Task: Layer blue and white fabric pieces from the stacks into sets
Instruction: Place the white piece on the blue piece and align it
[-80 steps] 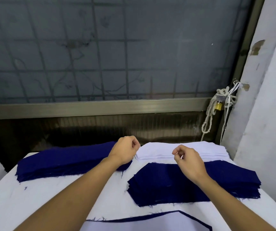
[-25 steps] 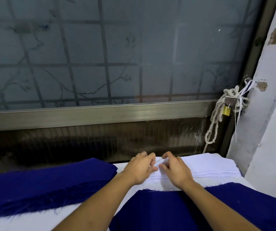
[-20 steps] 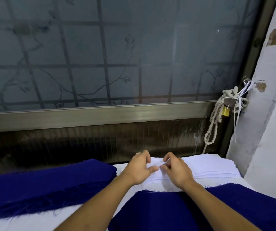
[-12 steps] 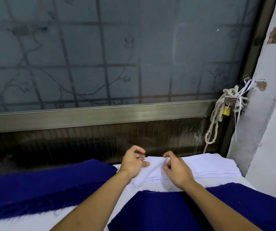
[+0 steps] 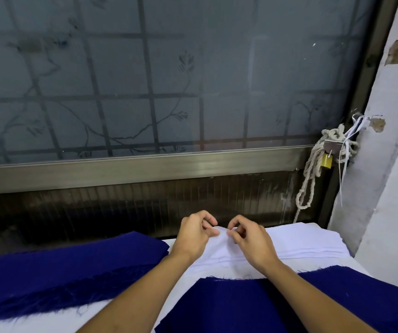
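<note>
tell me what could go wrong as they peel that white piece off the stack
The left hand and right hand both pinch the top white piece at its edge. The white stack is made of thin layers, so two pieces might lift together. Pulling from one end could also drag the layers below out of line. Loose threads lie by the frayed near blue stack and may cling to the white cloth.

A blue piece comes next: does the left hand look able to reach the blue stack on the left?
Probably yes: the left hand sits just beside that blue stack with nothing between, though it pinches a white piece.
</note>
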The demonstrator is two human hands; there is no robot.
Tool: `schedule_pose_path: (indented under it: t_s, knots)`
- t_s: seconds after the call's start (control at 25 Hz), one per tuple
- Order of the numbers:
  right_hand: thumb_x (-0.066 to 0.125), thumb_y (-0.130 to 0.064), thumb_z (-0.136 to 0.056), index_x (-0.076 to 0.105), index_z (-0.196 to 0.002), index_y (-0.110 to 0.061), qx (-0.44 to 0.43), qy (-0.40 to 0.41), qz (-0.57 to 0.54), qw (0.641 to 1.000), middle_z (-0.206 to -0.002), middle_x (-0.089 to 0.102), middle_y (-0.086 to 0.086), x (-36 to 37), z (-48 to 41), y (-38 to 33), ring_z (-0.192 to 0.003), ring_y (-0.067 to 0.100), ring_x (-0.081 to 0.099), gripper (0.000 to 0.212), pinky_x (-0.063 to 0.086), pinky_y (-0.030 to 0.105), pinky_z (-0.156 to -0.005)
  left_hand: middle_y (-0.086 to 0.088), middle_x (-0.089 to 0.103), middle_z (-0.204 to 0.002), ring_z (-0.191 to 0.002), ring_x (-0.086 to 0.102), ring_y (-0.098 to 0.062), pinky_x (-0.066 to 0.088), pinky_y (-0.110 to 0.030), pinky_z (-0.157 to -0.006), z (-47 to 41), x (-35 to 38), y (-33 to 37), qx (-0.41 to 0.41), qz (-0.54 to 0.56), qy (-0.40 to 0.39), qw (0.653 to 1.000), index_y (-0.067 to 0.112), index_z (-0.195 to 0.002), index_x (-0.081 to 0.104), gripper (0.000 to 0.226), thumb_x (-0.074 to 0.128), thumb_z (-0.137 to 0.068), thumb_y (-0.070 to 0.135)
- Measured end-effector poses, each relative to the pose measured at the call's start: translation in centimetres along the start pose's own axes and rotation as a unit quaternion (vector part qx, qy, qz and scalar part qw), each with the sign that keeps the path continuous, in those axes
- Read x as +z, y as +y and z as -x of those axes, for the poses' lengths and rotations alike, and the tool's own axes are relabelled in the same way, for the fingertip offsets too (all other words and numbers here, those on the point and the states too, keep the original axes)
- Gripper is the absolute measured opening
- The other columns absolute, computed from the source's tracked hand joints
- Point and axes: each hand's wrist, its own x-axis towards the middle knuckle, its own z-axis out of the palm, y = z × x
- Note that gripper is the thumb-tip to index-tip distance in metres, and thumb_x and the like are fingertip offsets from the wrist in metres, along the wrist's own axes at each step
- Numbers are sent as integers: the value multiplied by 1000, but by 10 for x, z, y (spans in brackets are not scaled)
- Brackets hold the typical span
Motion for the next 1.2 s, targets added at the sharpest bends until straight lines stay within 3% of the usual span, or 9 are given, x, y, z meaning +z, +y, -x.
schedule_pose_path:
  t_s: [0.24,0.4,0.6,0.8,0.92,1.0,1.12,1.2]
  knots:
    - [64,-35,-98,58,-91,-38,-17,12,41,999,-86,59,-20,-1,1,0,-85,4,56,10,51,20,-70,6,70,-82,-77,64,-8,48,-21,-69,2,-2,-5,-3,-62,-25,998,19,-95,75,12,81,-87,27]
    - [62,-33,-99,58,-93,-36,-22,32,42,998,-102,52,-20,-2,1,-1,-95,5,51,8,45,14,-74,6,70,-83,-82,67,-10,56,-29,-74,4,-7,-10,-29,-77,-10,997,22,-83,74,8,80,-88,21]
    - [67,-37,-95,62,-105,-36,-33,-8,37,999,-105,55,-20,2,4,-3,-98,5,53,11,46,16,-81,4,68,-79,-78,65,-11,49,-22,-67,4,-6,-7,-32,-28,5,999,23,-78,71,17,88,-79,22]
    - [64,-38,-97,67,-108,-33,29,23,51,998,-107,62,-8,0,-1,-4,-85,8,59,12,46,13,-74,5,69,-94,-91,64,-13,52,-24,-74,5,-11,-8,-16,-58,-36,998,23,-98,67,30,89,-77,24]
    - [62,-39,-98,71,-110,-31,36,45,52,997,-108,68,-9,-4,-1,-1,-92,7,58,17,41,12,-72,6,70,-104,-100,68,-15,60,-34,-85,7,-25,-15,-25,-62,-80,995,26,-107,65,37,85,-80,11]
    - [62,-38,-99,74,-114,-30,33,58,44,997,-110,71,-10,-6,0,0,-97,5,56,21,42,14,-76,6,72,-98,-95,71,-16,62,-37,-84,7,-33,-19,-39,-38,-90,995,26,-107,66,39,81,-81,2]
    - [64,-38,-97,75,-117,-29,37,82,4,996,-112,71,-8,-9,1,-1,-101,5,57,24,48,20,-82,2,71,-80,-82,71,-13,60,-30,-74,4,-37,-24,-69,-81,-36,994,23,-106,64,33,68,-88,-4]
    - [66,-37,-96,75,-115,-29,43,87,-38,995,-113,66,-5,-11,2,-4,-100,8,58,23,52,24,-87,1,71,-86,-83,67,-12,55,-22,-73,3,-35,-27,-63,-114,7,991,20,-113,63,32,59,-93,-4]
